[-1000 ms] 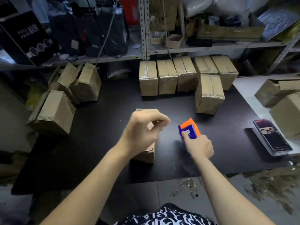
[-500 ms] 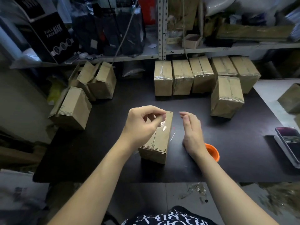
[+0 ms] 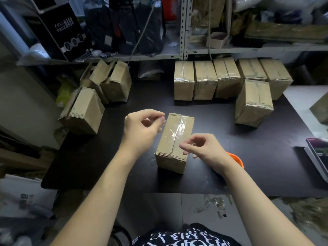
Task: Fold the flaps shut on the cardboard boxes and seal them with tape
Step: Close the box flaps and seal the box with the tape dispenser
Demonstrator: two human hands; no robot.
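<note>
Shelving (image 3: 248, 50) crammed with bags and packaging runs along the far wall above a black table (image 3: 266, 166). Six taped boxes (image 3: 205, 79) sit far right, and unsealed boxes (image 3: 85, 110) with raised flaps far left. The cardboard box (image 3: 170, 157) stands mid-table, flaps folded, with clear tape (image 3: 177, 130) lying along its top seam. The left hand (image 3: 142, 132) pinches the tape's far end; the right hand (image 3: 207, 151) pinches its near end. An orange dispenser (image 3: 237, 159) peeks out just behind the right hand, and a phone (image 3: 317, 148) lies at the right edge.
</note>
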